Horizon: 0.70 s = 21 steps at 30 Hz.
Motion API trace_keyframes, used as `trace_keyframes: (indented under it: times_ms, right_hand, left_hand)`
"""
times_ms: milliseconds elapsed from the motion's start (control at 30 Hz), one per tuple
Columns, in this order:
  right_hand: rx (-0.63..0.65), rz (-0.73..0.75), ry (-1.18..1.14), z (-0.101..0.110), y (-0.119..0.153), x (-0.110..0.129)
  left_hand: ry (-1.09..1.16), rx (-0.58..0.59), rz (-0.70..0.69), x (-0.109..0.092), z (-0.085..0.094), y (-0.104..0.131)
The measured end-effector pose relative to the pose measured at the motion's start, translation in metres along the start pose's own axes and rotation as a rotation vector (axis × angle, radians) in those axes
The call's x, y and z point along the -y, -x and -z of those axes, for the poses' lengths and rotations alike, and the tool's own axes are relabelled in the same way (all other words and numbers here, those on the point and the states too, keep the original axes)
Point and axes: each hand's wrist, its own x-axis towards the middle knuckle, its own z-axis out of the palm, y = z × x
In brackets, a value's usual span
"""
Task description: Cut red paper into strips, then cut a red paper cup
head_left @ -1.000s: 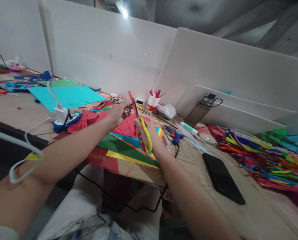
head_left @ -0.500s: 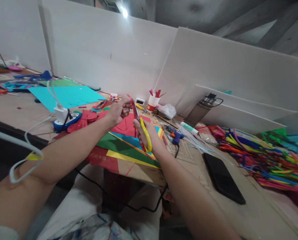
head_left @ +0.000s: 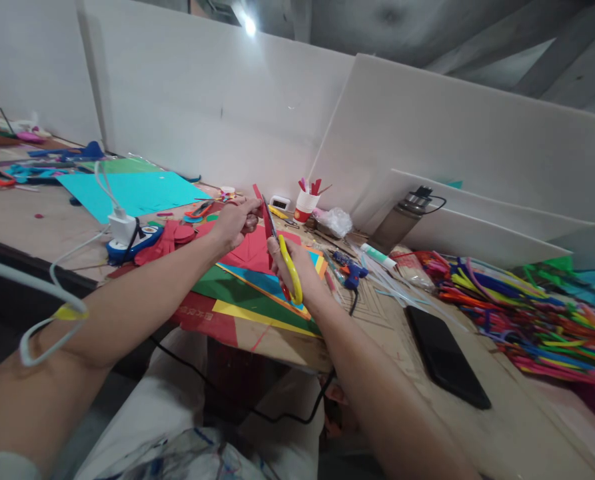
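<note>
My left hand [head_left: 238, 223] pinches a narrow piece of red paper [head_left: 258, 193] above the middle of the table. Scissors with yellow handles [head_left: 293, 270] are held in my right hand [head_left: 294, 267], their blades pointing up and away along the red piece. Below both hands lies a red sheet [head_left: 244, 252] with lines on it. It rests on blue, orange, green [head_left: 227, 287] and yellow sheets near the front edge.
A blue glue gun [head_left: 353, 273], a black phone [head_left: 447, 357] and many coloured pipe cleaners [head_left: 542, 327] lie to the right. Behind stand a paper cup [head_left: 306, 203] and a bottle [head_left: 400, 220]. A cyan sheet [head_left: 132, 193] and a white plug [head_left: 122, 227] are left.
The red piece between my hands has turned slightly, showing more of its flat side. Both hands have barely moved.
</note>
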Motion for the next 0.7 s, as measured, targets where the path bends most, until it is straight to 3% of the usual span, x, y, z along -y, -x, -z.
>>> trace_keyframes:
  times_ms: [700]
  right_hand:
    - [-0.014, 0.013, -0.038, -0.0025, -0.0004, -0.0047]
  left_hand:
    - [-0.005, -0.017, 0.029, 0.0044, -0.0032, 0.0019]
